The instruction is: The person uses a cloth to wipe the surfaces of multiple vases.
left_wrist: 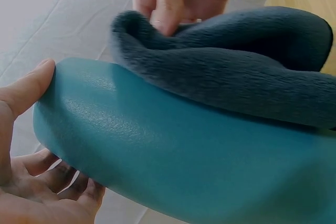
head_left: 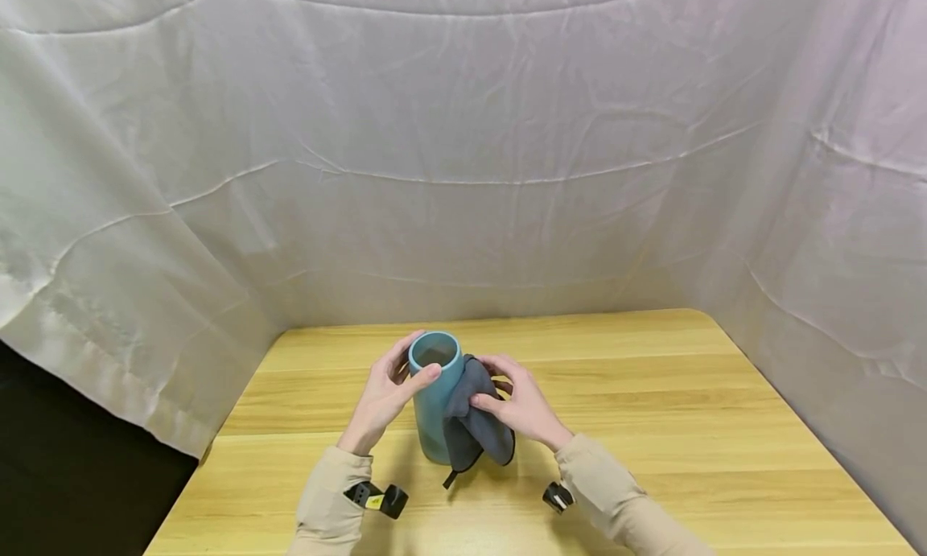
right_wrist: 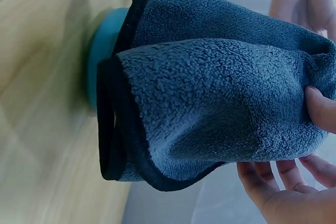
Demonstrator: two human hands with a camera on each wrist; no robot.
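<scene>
A tall teal vase (head_left: 432,415) with a round open mouth stands on the wooden table. My left hand (head_left: 386,395) grips it near the rim, thumb on the near side and fingers around the far side. Against the vase's right side hangs a folded dark grey cloth (head_left: 492,434), which my right hand (head_left: 523,407) pinches between thumb and fingers. The right wrist view shows the black edging of the plush cloth (right_wrist: 199,93), which hides most of the vase. In the left wrist view, the cloth (left_wrist: 226,80) lies along the smooth vase wall (left_wrist: 157,145).
The light wood table (head_left: 688,427) extends to both sides of the vase. Pale grey fabric (head_left: 463,234) hangs behind it and along the left and right sides. A dark area (head_left: 72,451) lies beyond the table's left edge. Both wrists carry small black cameras.
</scene>
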